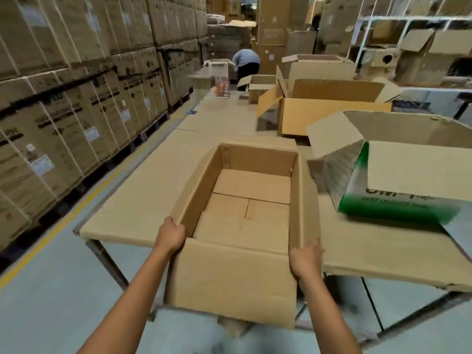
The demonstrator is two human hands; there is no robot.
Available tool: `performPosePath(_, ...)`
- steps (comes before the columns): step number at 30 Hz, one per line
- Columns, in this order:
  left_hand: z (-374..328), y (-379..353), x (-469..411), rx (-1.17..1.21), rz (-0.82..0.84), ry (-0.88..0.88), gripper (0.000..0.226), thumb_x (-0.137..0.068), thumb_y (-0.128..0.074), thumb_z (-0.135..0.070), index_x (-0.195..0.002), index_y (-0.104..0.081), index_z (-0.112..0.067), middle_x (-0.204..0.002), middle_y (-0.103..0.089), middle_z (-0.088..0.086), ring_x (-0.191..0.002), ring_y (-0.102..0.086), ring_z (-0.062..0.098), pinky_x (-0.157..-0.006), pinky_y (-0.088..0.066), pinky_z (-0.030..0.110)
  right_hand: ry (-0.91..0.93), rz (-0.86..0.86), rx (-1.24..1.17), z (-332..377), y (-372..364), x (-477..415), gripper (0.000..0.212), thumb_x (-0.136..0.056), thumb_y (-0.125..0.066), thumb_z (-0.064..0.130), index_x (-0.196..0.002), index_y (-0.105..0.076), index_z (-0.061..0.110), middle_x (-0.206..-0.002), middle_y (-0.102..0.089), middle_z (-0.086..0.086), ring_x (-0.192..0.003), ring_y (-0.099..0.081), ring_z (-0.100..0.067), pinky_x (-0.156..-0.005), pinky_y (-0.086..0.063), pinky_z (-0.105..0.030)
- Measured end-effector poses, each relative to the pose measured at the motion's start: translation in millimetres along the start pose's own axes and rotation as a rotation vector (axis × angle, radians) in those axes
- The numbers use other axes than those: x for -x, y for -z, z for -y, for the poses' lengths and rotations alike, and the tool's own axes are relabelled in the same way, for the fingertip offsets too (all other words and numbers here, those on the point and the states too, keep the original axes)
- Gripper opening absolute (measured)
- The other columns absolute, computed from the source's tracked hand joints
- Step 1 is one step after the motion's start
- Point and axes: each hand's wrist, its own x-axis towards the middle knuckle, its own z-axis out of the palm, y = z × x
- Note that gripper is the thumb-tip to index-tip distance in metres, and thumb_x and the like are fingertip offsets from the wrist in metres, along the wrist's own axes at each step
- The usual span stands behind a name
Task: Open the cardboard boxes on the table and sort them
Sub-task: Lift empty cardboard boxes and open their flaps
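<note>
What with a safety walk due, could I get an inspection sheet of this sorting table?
Surface: table covered in flat cardboard sheets.
Job's things: open box, empty, at the near edge; green-printed box, flaps open, at right; long open box behind it; small open box and printed carton at the far end.
Clutter: small dark item by the small open box, too blurred to identify.
Hands: left hand grips the open box's near left corner; right hand lies against its near right corner, fingers fairly straight.
Cables: nothing seen.
Surroundings: strapped cartons stacked at left; yellow floor line; white rack at right; a person bent over beyond the table.
</note>
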Motion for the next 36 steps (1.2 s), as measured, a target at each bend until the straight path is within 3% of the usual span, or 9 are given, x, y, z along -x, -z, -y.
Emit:
performPosePath(3,12,4,24,0.054,-0.017,0.009,0.08,-0.071,-0.054,-0.03,-0.143,-0.031,-0.002,-0.14,-0.047,0.025,-0.125,-0.048,0.045,-0.101,-0.044,0.047,-0.186,-0.05,-0.036,-20,-9,19,0.088,-0.084,-0.061,0.019,-0.156,-0.01,0.015,-0.157,-0.022,-0.026,-0.129,-0.043,-0.049,-0.107,-0.041,-0.057)
performPosePath(6,26,7,43,0.114,0.014,0.047,0.089,-0.087,-0.059,-0.017,-0.154,-0.005,0.002,-0.154,-0.028,0.03,-0.135,-0.039,0.045,-0.111,-0.035,0.046,-0.324,0.002,-0.398,-43,-25,28,0.093,-0.067,-0.067,0.022,-0.149,-0.023,0.013,-0.135,-0.052,-0.023,-0.11,-0.057,-0.042,-0.096,-0.052,-0.049)
performPosePath(11,64,3,60,0.528,-0.004,0.15,0.088,-0.064,-0.062,-0.008,-0.145,-0.029,-0.001,-0.122,-0.062,0.025,-0.102,-0.061,0.034,-0.091,-0.053,0.045,-0.324,-0.01,-0.653,-73,-30,59,0.045,-0.081,-0.053,0.002,-0.126,-0.053,0.001,-0.102,-0.068,-0.019,-0.091,-0.066,-0.035,-0.074,-0.057,-0.04)
performPosePath(15,70,13,113,0.66,0.022,0.169,0.075,-0.081,-0.05,0.018,-0.148,-0.02,0.003,-0.116,-0.054,0.018,-0.098,-0.052,0.028,-0.083,-0.044,0.036,-0.327,-0.099,-0.644,-93,-17,106,0.053,-0.086,-0.045,-0.005,-0.138,-0.037,-0.005,-0.116,-0.062,-0.024,-0.102,-0.062,-0.038,-0.087,-0.055,-0.044)
performPosePath(19,92,11,160,0.695,0.022,0.159,0.068,-0.088,-0.041,0.015,-0.15,-0.018,0.002,-0.121,-0.052,0.021,-0.102,-0.053,0.03,-0.087,-0.044,0.037,-0.306,-0.171,-0.552,-123,7,165,0.07,-0.092,-0.043,0.001,-0.154,-0.01,0.0,-0.141,-0.047,-0.025,-0.12,-0.052,-0.039,-0.097,-0.048,-0.043)
performPosePath(24,118,6,243,0.624,0.105,0.166,0.078,-0.088,-0.046,0.009,-0.155,-0.01,-0.006,-0.138,-0.05,0.025,-0.12,-0.053,0.04,-0.101,-0.047,0.047,-0.336,-0.292,-0.579,-187,48,253,0.079,-0.095,-0.042,0.002,-0.158,0.005,0.01,-0.141,-0.048,-0.021,-0.12,-0.052,-0.039,-0.095,-0.043,-0.038)
performPosePath(28,136,6,311,0.599,0.142,0.107,0.078,-0.088,-0.046,0.011,-0.155,-0.011,-0.007,-0.137,-0.048,0.02,-0.121,-0.051,0.039,-0.102,-0.044,0.044,-0.361,-0.43,-0.633,-233,77,322,0.079,-0.093,-0.042,0.0,-0.16,-0.001,0.013,-0.143,-0.047,-0.02,-0.122,-0.051,-0.04,-0.1,-0.042,-0.04)
performPosePath(31,147,-2,347,0.523,0.218,0.096,0.07,-0.086,-0.044,0.008,-0.15,-0.019,-0.004,-0.136,-0.051,0.02,-0.115,-0.054,0.037,-0.103,-0.047,0.048,-0.373,-0.539,-0.65,-266,97,368,0.078,-0.09,-0.043,-0.001,-0.159,-0.011,0.016,-0.133,-0.053,-0.011,-0.11,-0.055,-0.037,-0.088,-0.043,-0.037)
performPosePath(36,153,-30,410,0.449,0.348,0.046,0.062,-0.083,-0.047,0.005,-0.143,-0.03,-0.003,-0.128,-0.055,0.021,-0.109,-0.057,0.036,-0.099,-0.05,0.052,-0.406,-0.661,-0.664,-323,143,425,0.075,-0.088,-0.045,0.004,-0.157,-0.025,0.025,-0.148,-0.049,-0.008,-0.116,-0.055,-0.035,-0.087,-0.044,-0.033)
